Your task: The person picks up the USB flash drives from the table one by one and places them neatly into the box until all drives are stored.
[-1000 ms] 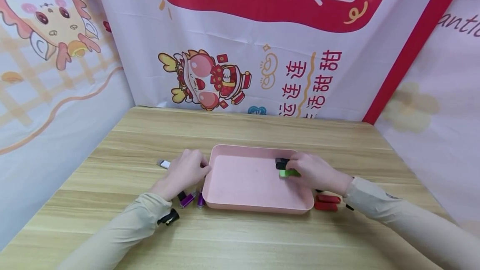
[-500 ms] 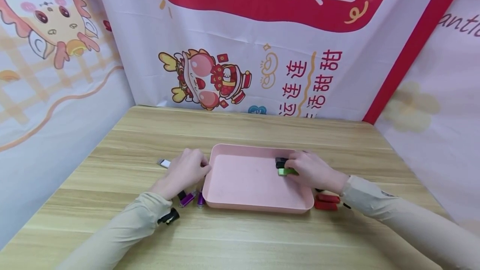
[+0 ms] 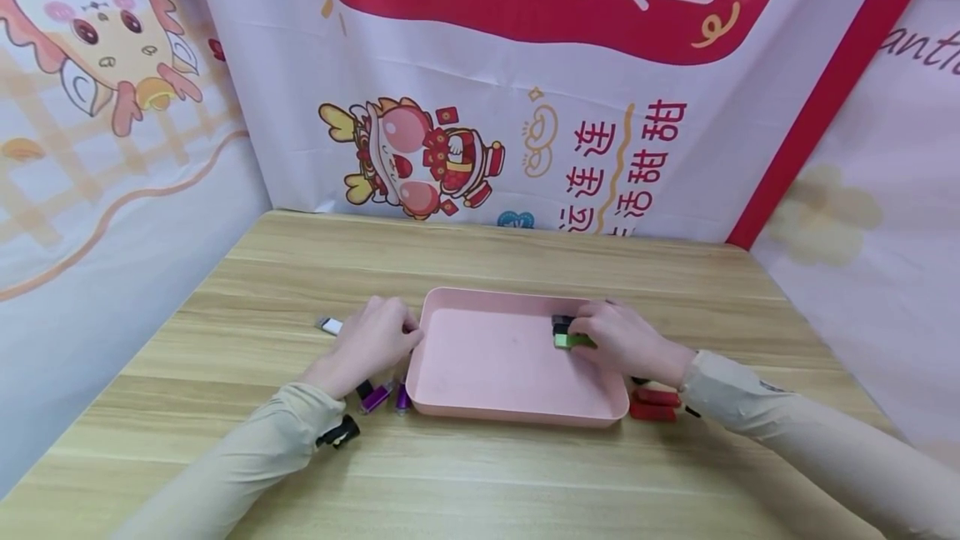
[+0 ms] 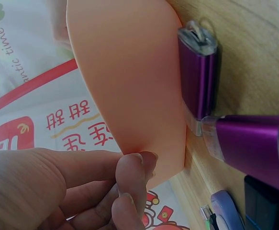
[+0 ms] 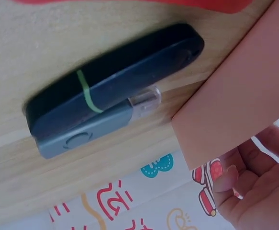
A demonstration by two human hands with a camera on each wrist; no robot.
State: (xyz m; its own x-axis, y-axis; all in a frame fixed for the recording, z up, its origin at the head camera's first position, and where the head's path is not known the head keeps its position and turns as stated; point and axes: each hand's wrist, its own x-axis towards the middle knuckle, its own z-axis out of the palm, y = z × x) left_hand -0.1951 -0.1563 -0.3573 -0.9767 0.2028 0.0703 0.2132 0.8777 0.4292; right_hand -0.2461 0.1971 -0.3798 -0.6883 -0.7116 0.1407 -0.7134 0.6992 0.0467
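Observation:
My left hand (image 3: 367, 340) is at the left wall of a shallow pink tray (image 3: 480, 382). In the left wrist view its thumb and index finger pinch the tray's rim. My right hand (image 3: 618, 336) reaches over the right wall and holds a green USB stick (image 3: 570, 341) inside the tray. Right behind the green stick lies a black USB stick (image 3: 561, 325) at the back right of the tray floor, partly covered by the fingers. The right wrist view shows the right hand (image 5: 259, 177) past the tray wall, and the green stick is hidden there.
Left of the tray lie two purple USB sticks (image 4: 199, 81), a black one (image 4: 266, 203), a lavender one (image 4: 228, 208) and a white one (image 3: 330, 325). Red USB sticks (image 3: 655, 412) lie on the right, near a dark stick (image 5: 120, 79) and a grey-blue one (image 5: 89, 134).
My right hand has shifted slightly back and left, bringing the green USB stick closer to the black one. My left hand stays at the tray's rim.

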